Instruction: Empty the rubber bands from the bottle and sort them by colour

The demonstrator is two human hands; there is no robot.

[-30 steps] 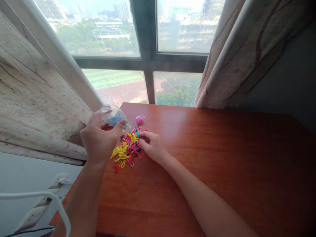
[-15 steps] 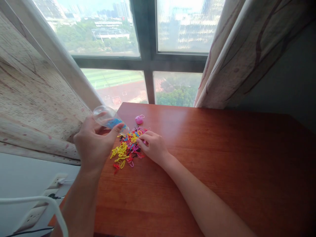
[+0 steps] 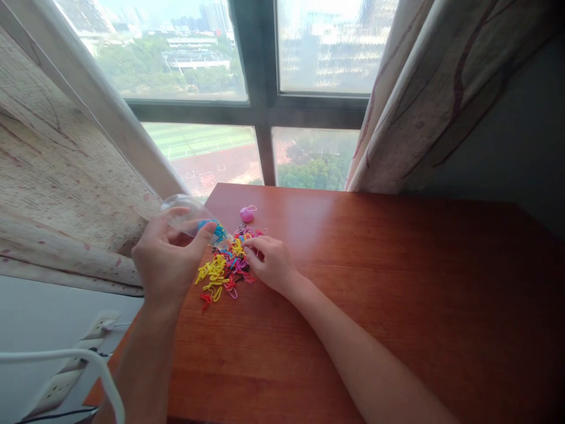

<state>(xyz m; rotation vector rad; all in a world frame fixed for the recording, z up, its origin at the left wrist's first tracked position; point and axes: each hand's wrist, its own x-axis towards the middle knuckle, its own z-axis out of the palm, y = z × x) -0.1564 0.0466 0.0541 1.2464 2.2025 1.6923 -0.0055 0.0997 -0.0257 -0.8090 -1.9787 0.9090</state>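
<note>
My left hand (image 3: 170, 253) is closed around a clear plastic bottle (image 3: 182, 213), tipped so that its lower end meets the pile. Blue and yellow colour shows on the bottle's lower part; whether this is print or contents I cannot tell. Small rubber bands (image 3: 216, 268) in yellow, red, pink, black and blue lie heaped on the wooden table. At the right side of the heap, my right hand (image 3: 273, 262) has its thumb and forefinger pinched on some yellow bands. Its fingertips are close to the bottle's mouth. Just behind the heap sits a pink lid-like piece (image 3: 247, 214) with a loop.
The brown table (image 3: 353, 282) stretches far to the right. Behind it is a window (image 3: 260, 112) between two curtains (image 3: 75, 135). Power sockets (image 3: 66, 383) with cords and a white curved tube (image 3: 95, 356) are at the lower left.
The bottle's lower end has dropped slightly and come nearer the right fingertips. My right hand stays at the heap, its fingers a little closer to the bands.
</note>
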